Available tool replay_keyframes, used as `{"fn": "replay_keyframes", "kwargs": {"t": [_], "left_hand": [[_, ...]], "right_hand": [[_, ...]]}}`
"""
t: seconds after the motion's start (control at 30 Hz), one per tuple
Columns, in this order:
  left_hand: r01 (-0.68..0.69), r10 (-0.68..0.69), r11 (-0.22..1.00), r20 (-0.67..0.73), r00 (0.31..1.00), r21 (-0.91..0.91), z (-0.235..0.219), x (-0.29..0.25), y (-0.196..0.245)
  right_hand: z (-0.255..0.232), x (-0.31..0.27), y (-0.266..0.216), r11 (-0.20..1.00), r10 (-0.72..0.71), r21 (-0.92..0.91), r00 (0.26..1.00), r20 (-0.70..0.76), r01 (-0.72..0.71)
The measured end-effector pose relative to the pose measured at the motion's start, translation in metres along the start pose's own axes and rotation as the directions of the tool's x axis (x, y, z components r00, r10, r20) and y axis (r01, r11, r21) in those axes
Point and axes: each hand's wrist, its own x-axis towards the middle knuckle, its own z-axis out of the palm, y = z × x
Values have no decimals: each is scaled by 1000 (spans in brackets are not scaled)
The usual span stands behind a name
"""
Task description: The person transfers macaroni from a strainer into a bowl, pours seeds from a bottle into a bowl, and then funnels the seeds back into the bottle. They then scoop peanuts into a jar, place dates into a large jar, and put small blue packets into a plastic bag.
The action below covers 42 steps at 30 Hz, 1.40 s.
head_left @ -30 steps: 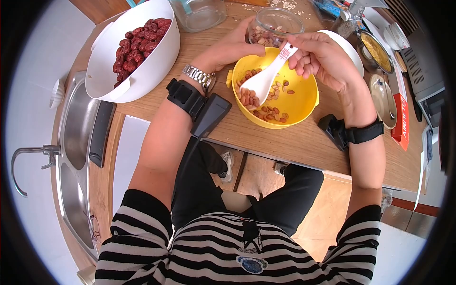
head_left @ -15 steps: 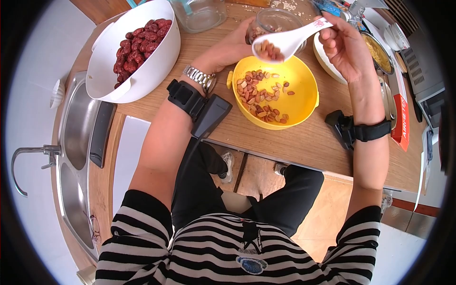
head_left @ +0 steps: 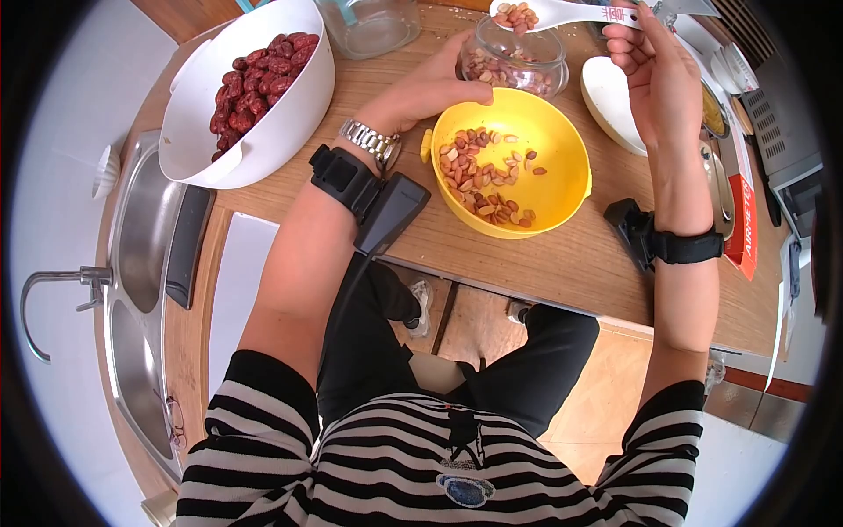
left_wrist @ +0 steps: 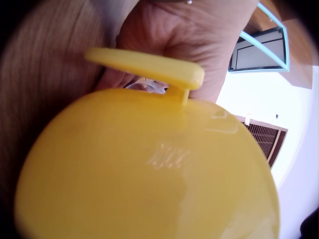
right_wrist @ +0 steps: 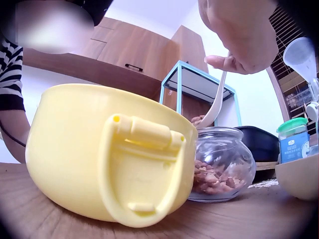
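Observation:
My right hand (head_left: pixel 654 83) pinches the handle of a white spoon (head_left: pixel 562 12), whose bowl carries several peanuts at the far side of the glass jar (head_left: pixel 546 77). In the right wrist view the spoon (right_wrist: pixel 217 102) tilts at the mouth of the jar (right_wrist: pixel 224 167), which is part filled with nuts. My left hand (head_left: pixel 430 86) curls its fingers round the jar's left side, with the thumb by the rim of the yellow bowl (head_left: pixel 562 189). Peanuts (head_left: pixel 479 171) lie in that bowl. The left wrist view shows the bowl's side (left_wrist: pixel 149 169) in front of the hand (left_wrist: pixel 189 40).
A white basin (head_left: pixel 189 132) of red dates stands on the left, beside the sink (head_left: pixel 145 237). Behind is a large clear container (head_left: pixel 373 31). A white bowl (head_left: pixel 610 101) stands right of the jar, with a red box (head_left: pixel 743 224) farther right.
My right hand has lifted the spoon of peanuts out of the yellow bowl and moved it up and away to the jar. The left hand stays by the jar.

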Motion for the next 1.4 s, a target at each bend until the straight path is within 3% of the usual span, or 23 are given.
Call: {"fn": "replay_keyframes", "kwargs": {"t": [0.03,0.17,0.23,0.33,0.37,0.43,0.47,0.57,0.67,0.7,0.77,0.87,0.97,1.03,1.07,1.13,1.2,1.27,1.3,1.33,1.4], "left_hand": [[0,0,1000,-6,1000,5,0,0,-1],[1,-1,1000,-30,1000,-8,1,0,-2],[-8,8,1000,-19,1000,-9,0,1,-2],[-22,21,1000,-19,1000,-23,1,2,-1],[-34,33,999,-31,999,-32,1,3,0],[-54,53,998,-38,998,-13,1,3,-1],[-76,76,997,-44,996,9,1,3,-1],[-49,51,998,-55,997,36,-1,6,-9],[19,-12,996,-71,997,92,0,4,-6],[19,-13,996,-71,997,92,0,3,4],[30,-24,994,52,998,-103,0,1,24],[-37,38,995,6,999,-96,4,-4,28],[-69,68,996,-23,997,-61,3,3,6],[-54,54,998,-8,999,-34,1,1,4],[-39,39,999,8,999,-6,1,0,5],[-43,44,999,6,999,-21,0,2,-2],[-47,48,998,5,999,-36,1,2,0],[-25,25,999,14,1000,-39,1,1,2],[-25,25,999,14,1000,-39,1,2,1],[-38,39,998,20,999,-47,0,2,0],[-50,52,997,26,998,-56,0,2,0]], "right_hand": [[1,-2,0,995,-70,-61,996,49,73],[7,-7,-1,978,-126,-148,984,128,145],[10,-9,4,938,-273,-187,955,120,292],[9,-10,-6,913,-248,-286,953,174,290],[9,-10,-4,914,-245,-287,954,173,287],[9,-11,0,856,-424,-227,882,206,464],[9,-12,-2,857,-422,-227,883,207,463],[9,-17,-8,907,-301,-204,906,299,369],[13,-18,-2,881,-341,-257,910,234,396],[13,-18,-6,889,-297,-297,934,200,347],[13,-19,-10,894,-254,-335,953,164,296],[12,-19,-12,871,-278,-345,930,240,349],[11,-18,-12,915,-208,-313,962,176,255],[3,-13,-13,926,-45,-347,954,296,151],[-1,-11,-11,926,-45,-346,954,296,151],[-7,-7,-4,775,-4,-567,901,435,277],[1,-13,1,769,-80,-541,892,446,340],[-2,-11,2,632,95,-676,828,552,378],[0,-16,4,687,149,-667,843,516,287],[2,-18,2,687,149,-667,843,516,288],[4,-19,-3,723,357,-685,799,484,92]]}}
